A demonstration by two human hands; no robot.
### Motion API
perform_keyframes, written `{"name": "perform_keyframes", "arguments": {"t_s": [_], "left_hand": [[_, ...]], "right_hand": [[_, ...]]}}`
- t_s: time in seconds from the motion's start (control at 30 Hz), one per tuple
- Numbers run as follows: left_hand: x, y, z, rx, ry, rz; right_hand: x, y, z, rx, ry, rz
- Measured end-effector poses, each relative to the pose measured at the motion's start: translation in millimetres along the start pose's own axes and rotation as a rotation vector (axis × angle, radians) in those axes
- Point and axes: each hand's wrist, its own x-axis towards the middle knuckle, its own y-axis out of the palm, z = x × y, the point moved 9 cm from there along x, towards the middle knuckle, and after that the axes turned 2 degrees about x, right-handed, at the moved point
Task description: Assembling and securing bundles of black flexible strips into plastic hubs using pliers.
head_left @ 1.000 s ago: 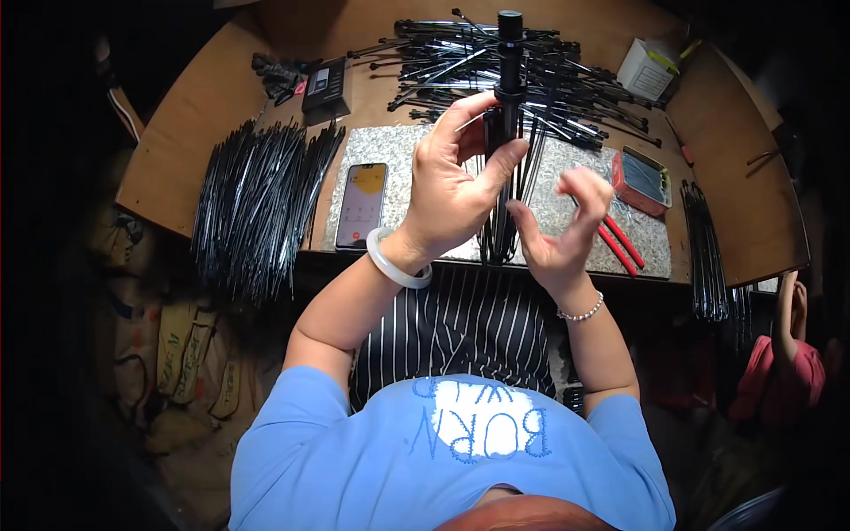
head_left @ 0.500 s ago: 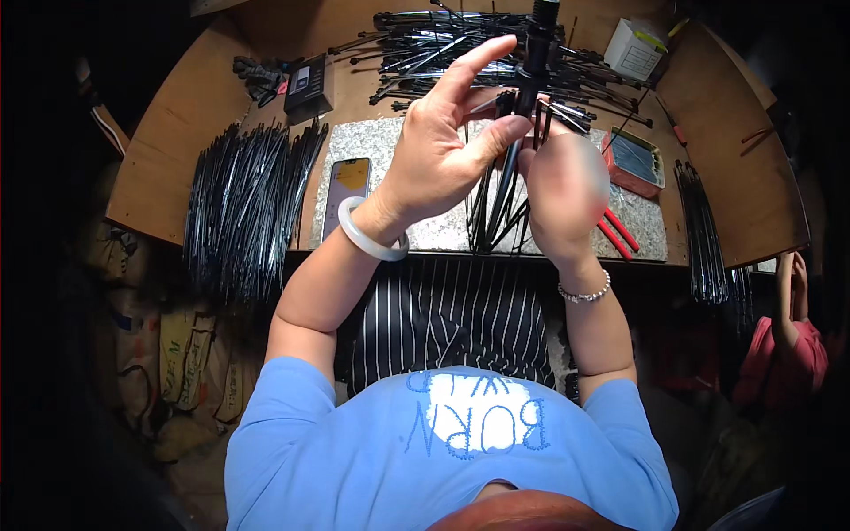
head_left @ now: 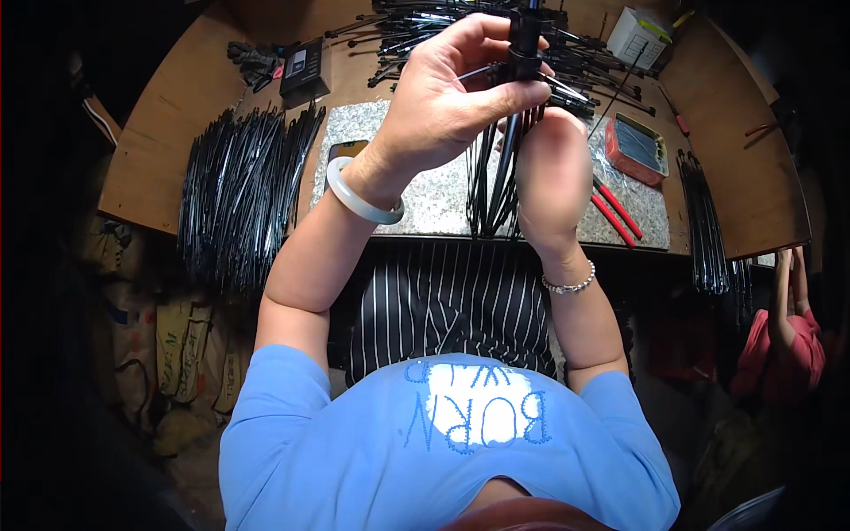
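Note:
My left hand (head_left: 443, 111), with a pale bangle at its wrist, is closed round the black tubular upper part of what looks like an umbrella frame (head_left: 524, 57). Its thumb presses across the near side of the tube. Thin black ribs (head_left: 485, 190) hang down from there around a central shaft, close to the board's front edge. My right hand (head_left: 553, 181) is beside the ribs, lower and to the right. It is smeared and its fingers are hidden, so its grip does not show.
Bundles of black ribs lie at the left (head_left: 243, 190), back (head_left: 416, 40) and right (head_left: 704, 226). On the speckled board (head_left: 425, 217) are a partly covered phone (head_left: 347, 149), red-handled pliers (head_left: 613, 212) and a red tray (head_left: 637, 150). A black box (head_left: 305, 73) and white container (head_left: 637, 37) stand behind.
The fingers of my left hand, partly stretched before, have curled round the tube. The frame and left hand have risen slightly in view. My right hand has shifted a little left.

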Motion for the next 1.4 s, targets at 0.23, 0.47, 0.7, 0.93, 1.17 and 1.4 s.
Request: {"name": "perform_keyframes", "arguments": {"t_s": [0.23,0.47,0.7,0.93,1.17,1.4], "left_hand": [[-17,-1,0,0.048,0.142,-0.059],[-24,-8,-4,0.09,0.164,-0.11],[-22,-11,-7,-0.061,0.139,-0.133],[-19,-4,-12,-0.144,0.105,-0.01],[-18,-4,-14,-0.163,0.113,0.018],[-16,-4,-13,-0.14,0.125,0.024]], "right_hand": [[-4,-1,-3,0.029,0.018,-0.007],[-3,1,2,0.201,0.003,-0.056],[-2,-8,-3,0.313,0.071,-0.065],[9,-8,-13,0.476,0.185,0.146],[11,-5,-13,0.509,0.204,0.197],[12,-3,-7,0.493,0.142,0.203]]}}
